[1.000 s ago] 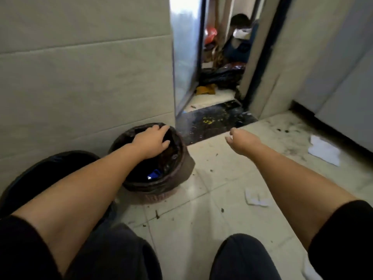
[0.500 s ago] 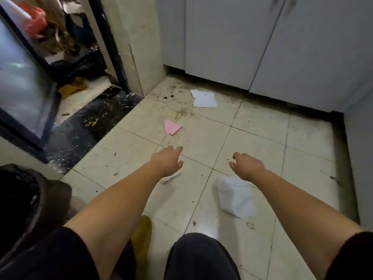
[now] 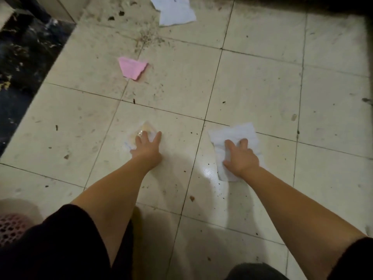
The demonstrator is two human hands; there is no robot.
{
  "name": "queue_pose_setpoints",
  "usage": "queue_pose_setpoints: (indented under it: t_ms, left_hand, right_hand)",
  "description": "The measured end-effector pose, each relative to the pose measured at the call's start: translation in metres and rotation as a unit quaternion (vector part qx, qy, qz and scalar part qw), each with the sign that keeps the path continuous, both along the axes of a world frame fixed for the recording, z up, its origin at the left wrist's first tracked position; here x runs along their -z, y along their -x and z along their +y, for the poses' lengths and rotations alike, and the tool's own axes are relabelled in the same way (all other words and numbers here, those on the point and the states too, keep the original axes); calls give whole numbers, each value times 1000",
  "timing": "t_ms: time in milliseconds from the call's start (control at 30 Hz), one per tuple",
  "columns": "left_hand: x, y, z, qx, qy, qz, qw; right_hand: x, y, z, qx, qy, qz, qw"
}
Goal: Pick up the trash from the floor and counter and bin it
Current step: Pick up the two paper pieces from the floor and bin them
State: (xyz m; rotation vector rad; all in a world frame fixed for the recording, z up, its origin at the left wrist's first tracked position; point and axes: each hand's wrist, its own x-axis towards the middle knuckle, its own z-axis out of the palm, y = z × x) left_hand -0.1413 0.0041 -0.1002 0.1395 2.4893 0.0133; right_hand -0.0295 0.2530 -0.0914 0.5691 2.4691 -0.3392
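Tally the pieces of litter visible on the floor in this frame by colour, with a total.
White paper: 2, one under the right hand at, one at the top edge
Pink paper: 1
Clear, yellowish wrapper: 1, under the left hand
Total: 4

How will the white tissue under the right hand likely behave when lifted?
The white tissue looks thin and rumpled, so probably floppy and very light. The right hand presses it flat; it may bunch up, perhaps tear if damp.
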Motion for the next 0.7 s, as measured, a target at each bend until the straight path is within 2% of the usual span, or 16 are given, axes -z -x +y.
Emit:
queue_pose_setpoints:
  t_ms: [100,233,333,467,567,700]
  left_hand:
    - [5,-11,2,54,7,54,997]
    - [3,-28,-2,26,-9,-2,1000]
    - [-5,-46,-6,-5,-66,-14,998]
    - [-42,-52,-13,-30,-133,17,991]
    - [-93,-39,-30,-46,-166,74,982]
    - [-177,-32,-78,-113,-197,163,960]
  right_hand:
    - [5,4,1,3,13,3,1000]
    - [8,5,-9,-36,19,-50,998]
    - [1,4,-19,-47,50,-78,995]
    - [-31,11,-36,-31,90,-10,995]
    - [-72,31,-58,-67,120,57,989]
    - [-144,68,-116,-143,165,150,964]
